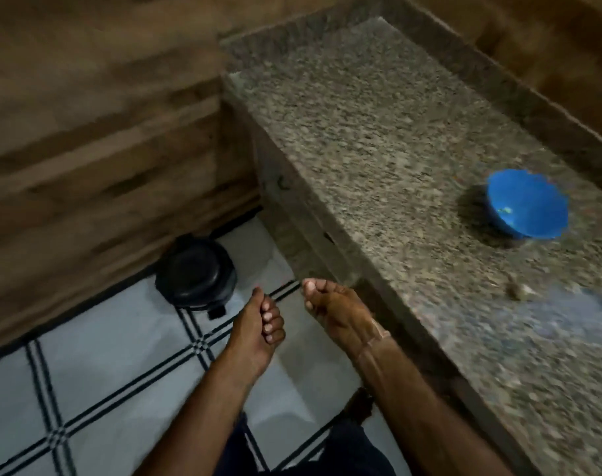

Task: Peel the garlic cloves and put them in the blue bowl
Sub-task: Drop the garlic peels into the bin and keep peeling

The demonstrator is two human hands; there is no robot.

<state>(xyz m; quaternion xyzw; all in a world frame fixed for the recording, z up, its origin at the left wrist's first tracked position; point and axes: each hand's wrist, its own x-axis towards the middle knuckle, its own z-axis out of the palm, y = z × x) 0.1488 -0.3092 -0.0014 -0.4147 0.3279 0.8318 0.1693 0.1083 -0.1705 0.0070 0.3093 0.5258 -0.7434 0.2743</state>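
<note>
The blue bowl stands on the granite counter at the right, with a few small pale bits inside. A small brownish lump, perhaps garlic, lies on the counter nearer to me; it is too blurred to tell. Both hands are off the counter, over the tiled floor. My left hand has its fingers curled into the palm. My right hand is cupped beside the counter's edge, fingers curled and thumb on top. Nothing shows in either hand.
A black lidded bin with a pedal stands on the white tiled floor, just beyond my left hand, against a wood-look wall. The counter's front edge runs diagonally past my right forearm.
</note>
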